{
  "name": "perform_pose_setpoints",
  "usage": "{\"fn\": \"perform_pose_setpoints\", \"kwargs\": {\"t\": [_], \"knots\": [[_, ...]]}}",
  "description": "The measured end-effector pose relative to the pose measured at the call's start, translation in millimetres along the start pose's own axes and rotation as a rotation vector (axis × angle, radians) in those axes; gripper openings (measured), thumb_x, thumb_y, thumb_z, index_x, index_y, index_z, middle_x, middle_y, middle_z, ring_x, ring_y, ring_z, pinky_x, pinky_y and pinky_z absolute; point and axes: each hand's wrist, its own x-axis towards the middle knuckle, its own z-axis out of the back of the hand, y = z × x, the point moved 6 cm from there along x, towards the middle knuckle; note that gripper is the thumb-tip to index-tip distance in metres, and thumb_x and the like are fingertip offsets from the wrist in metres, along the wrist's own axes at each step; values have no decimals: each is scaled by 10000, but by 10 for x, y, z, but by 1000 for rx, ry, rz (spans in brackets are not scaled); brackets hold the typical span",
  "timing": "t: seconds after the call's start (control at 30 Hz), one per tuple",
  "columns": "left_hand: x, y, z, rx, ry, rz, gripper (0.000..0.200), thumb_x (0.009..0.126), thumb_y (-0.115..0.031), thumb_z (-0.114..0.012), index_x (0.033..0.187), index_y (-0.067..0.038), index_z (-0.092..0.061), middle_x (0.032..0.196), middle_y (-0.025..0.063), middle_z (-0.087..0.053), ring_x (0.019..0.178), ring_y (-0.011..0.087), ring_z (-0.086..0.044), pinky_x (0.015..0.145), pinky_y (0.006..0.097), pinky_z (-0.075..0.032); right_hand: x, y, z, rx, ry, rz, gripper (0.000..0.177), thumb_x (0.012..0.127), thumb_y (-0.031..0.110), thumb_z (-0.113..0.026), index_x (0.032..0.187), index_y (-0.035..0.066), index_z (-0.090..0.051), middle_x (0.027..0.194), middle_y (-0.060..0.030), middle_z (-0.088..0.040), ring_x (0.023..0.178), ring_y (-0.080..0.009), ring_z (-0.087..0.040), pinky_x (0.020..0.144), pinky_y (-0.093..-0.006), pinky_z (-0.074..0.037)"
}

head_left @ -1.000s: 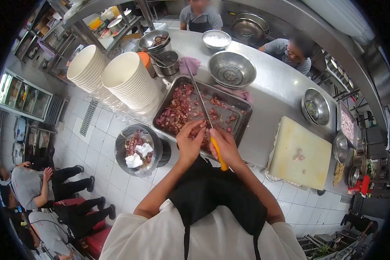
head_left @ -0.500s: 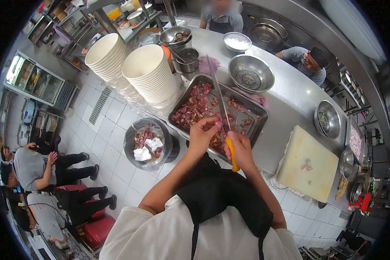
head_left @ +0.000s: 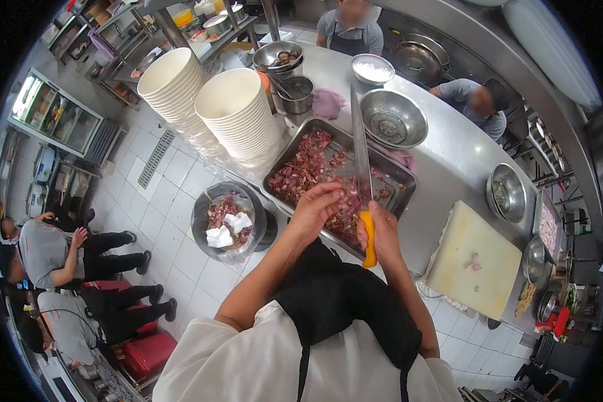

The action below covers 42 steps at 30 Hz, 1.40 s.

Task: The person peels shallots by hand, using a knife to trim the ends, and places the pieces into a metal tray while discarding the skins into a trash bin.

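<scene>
My right hand (head_left: pixel 382 231) grips a long kitchen knife (head_left: pixel 361 151) by its yellow handle. Its blade points up and away over the metal tray (head_left: pixel 415 182). Beside the blade, my left hand (head_left: pixel 313 209) pinches a small pinkish piece, apparently a shallot (head_left: pixel 340 192), mostly hidden by the fingers. The two hands are apart, and the blade is clear of the left fingertips. Below them, the tray holds many reddish-purple shallots and skins (head_left: pixel 305 161), heaped mostly toward its left and near sides.
A lined bin (head_left: pixel 258 201) with scraps and white paper stands left of the tray. Stacked white tubs (head_left: pixel 231 100), a metal bowl (head_left: pixel 395 117) and a yellowed cutting board (head_left: pixel 472 251) surround the work area. People stand across the counter and at the far left.
The knife and my right hand have shifted slightly right, away from the left fingers, and the blade stands more upright. My left hand still pinches the piece.
</scene>
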Motion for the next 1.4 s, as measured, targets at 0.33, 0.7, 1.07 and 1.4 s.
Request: {"fn": "perform_pose_setpoints", "kwargs": {"t": [0.33, 0.7, 1.07, 1.4], "knots": [[2, -119, 33, -13, 18, -55, 281, 939, -53, -633, 1215, 1, -613, 1116, 85, -679, 996, 158, -652, 907, 281, -544, 120, -136, 21, -207, 54, -149, 456, 1004, 470, -494, 783, 72, -525, 539, -29, -496, 411, -115, -451, 391, -260, -345], [41, -143, 27, 44, -14, -93, 288, 946, -63, -630, 1227, -3, -620, 1127, 78, -682, 1005, 160, -661, 894, 288, -545, 101, 9, -63, -130, 141, -58, 460, 1030, 359, -477, 1355, 34, -487, 565, -27, -491, 435, -103, -443, 403, -245, -347], [73, -133, -56, 146, -10, -139, 227, 913, -23, -661, 1140, -9, -647, 1072, 78, -697, 980, 163, -665, 865, 295, -539, 7, 181, -129, -304, 255, 125, 540, 998, 216, -539, 1491, 50, -394, 632, 22, -476, 509, -67, -441, 479, -229, -362], [-40, -195, -212, 335, -12, -355, 215, 849, 75, -675, 1051, 8, -644, 983, 76, -697, 891, 131, -662, 818, 280, -551, -18, 190, -129, -555, 179, 426, 520, 980, 162, -538, 1471, 34, -423, 623, 14, -478, 512, -69, -438, 508, -240, -374]]}}
